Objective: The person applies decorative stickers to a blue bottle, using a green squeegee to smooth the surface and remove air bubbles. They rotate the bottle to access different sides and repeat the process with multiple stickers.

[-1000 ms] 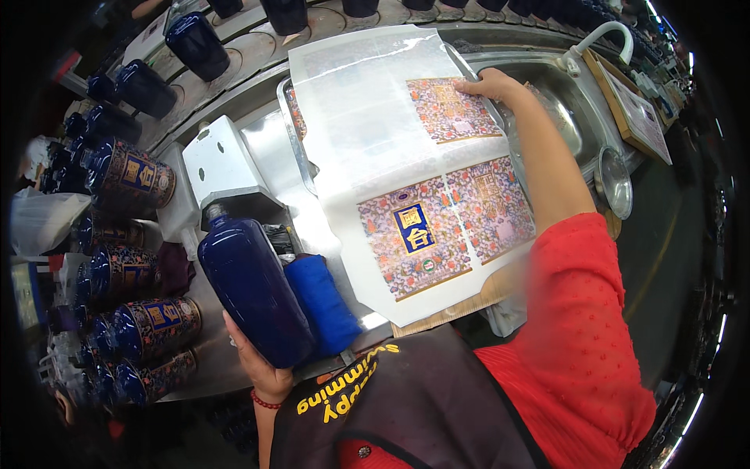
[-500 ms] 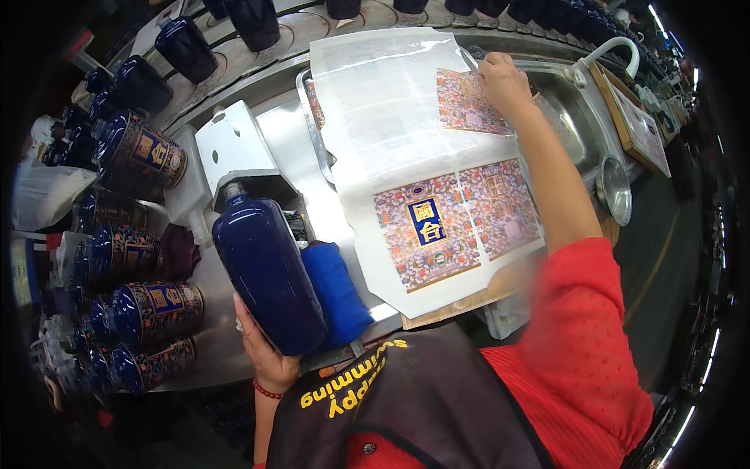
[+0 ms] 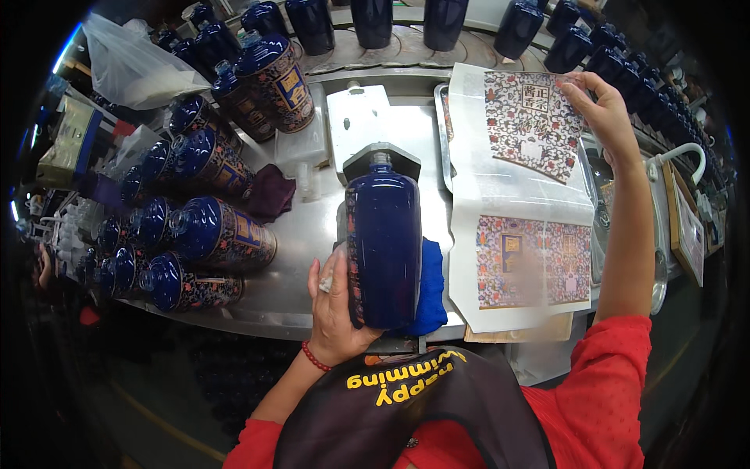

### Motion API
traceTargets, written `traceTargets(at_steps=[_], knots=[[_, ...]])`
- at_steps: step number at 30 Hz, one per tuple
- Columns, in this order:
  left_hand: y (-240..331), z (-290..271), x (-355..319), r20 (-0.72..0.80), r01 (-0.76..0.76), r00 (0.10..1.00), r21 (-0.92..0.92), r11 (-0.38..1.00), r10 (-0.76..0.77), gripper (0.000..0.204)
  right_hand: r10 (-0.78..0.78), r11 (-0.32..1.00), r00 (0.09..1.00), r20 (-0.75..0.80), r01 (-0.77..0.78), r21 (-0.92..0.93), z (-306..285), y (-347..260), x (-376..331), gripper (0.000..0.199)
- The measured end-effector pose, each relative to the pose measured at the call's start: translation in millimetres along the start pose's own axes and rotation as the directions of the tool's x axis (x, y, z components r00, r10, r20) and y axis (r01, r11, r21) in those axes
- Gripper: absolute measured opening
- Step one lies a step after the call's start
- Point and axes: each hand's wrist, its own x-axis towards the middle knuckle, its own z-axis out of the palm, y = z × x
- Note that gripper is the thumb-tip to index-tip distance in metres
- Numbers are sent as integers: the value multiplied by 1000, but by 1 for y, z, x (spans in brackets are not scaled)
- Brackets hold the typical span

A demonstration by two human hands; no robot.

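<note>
A glossy dark blue bottle (image 3: 384,242) lies in front of me, its neck pointing away at a metal holder (image 3: 379,152). A patterned strip shows along its left side. My left hand (image 3: 340,316) is closed around the bottle's lower left side, with something white on one finger. At the upper right, my right hand (image 3: 600,117) pinches the corner of a floral patterned decal (image 3: 527,125), which hangs over a white backing sheet (image 3: 508,195). Two more floral decals (image 3: 574,270) lie lower on that sheet, partly blurred. A blue cloth (image 3: 432,289) sits beside the bottle, partly beneath it.
Several decorated blue bottles (image 3: 223,230) crowd the left of the metal table, near a dark purple cloth (image 3: 272,193). Plain blue bottles (image 3: 371,23) line a conveyor (image 3: 406,51) at the back. A sink with a white tap (image 3: 687,152) is on the right.
My right hand has lifted the decal up and away from the sheet, its pattern now facing me more fully. The view has turned; my left hand remains on the bottle.
</note>
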Motion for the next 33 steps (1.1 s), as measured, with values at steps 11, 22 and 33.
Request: traceTargets(at_steps=[11,22,33], knots=[[-7,-5,2,85,41,996,-17,999,-40,115,9,682,992,-122,-96,-725,100,157,-12,20],[17,-10,11,5,-13,1000,157,987,12,115,-451,657,891,-55,289,-697,58,52,-20,12],[-3,-6,3,110,43,993,16,999,-44,119,-529,736,846,68,496,-461,37,-69,-52,17]])
